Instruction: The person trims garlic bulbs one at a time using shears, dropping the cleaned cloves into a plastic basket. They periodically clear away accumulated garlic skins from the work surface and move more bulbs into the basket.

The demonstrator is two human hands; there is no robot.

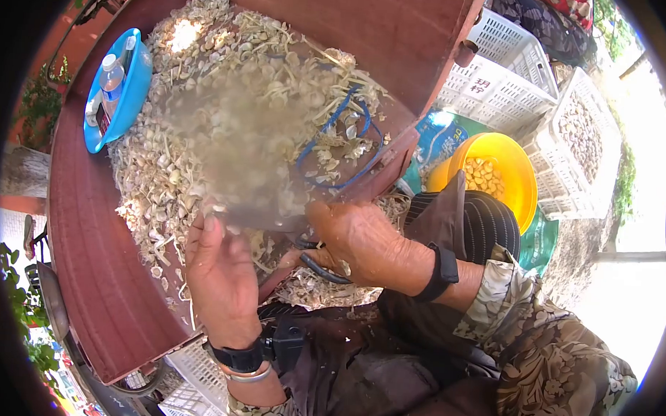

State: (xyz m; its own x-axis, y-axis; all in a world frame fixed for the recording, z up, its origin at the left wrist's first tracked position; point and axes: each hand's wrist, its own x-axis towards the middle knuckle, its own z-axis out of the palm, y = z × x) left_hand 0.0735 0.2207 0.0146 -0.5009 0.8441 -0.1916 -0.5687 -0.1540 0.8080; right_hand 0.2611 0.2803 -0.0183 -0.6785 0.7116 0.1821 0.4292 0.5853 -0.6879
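Observation:
A large heap of garlic (158,165) with dry stems and papery skins covers the red-brown surface in front of me. My left hand (224,277) is at the heap's near edge, thumb raised and fingers curled. Something pale shows at its fingertips, but a hazy smudge over the middle of the view hides what it is. My right hand (368,242) is closed around the dark looped handles of scissors (323,270). The smudge covers the blades. Both hands are close together above my lap.
A blue basin (137,91) with a bottle (111,83) stands at left. Blue cord (305,152) lies on the heap's right side. Beside my knee is a yellow bucket (528,178) containing peeled-looking cloves (483,176). White crates (491,85) stand beyond, one filled with garlic (581,136).

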